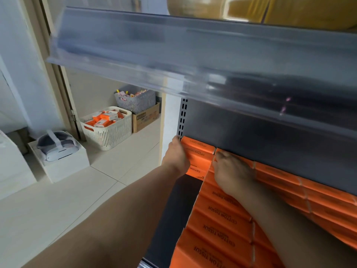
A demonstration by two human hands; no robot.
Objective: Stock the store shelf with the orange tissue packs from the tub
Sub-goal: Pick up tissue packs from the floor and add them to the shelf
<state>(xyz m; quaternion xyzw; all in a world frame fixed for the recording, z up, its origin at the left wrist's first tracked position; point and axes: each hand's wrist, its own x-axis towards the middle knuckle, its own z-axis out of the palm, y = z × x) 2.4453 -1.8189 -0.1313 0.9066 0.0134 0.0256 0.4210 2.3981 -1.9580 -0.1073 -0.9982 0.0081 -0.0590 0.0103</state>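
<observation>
Both hands reached deep into shelf (173, 206). Left hand (176, 157) curled around left end of small stack of orange tissue packs (199, 151) at back corner. Right hand (231, 171) lay flat on next row of packs (222, 219), fingers pressed at stack's right end. White tub (108, 130) with more packs sat well apart on floor (77, 200).

Tissue packs (222, 215): bright orange with dark "COTTON TISSUE" lettering; shelf back panel (251, 132): dark grey; slatted tub (108, 130): cream-white, with orange-and-white packs inside; ribbed basket (137, 102): pale grey; carton (145, 118): brown; floor tiles (58, 200): off-white.
</observation>
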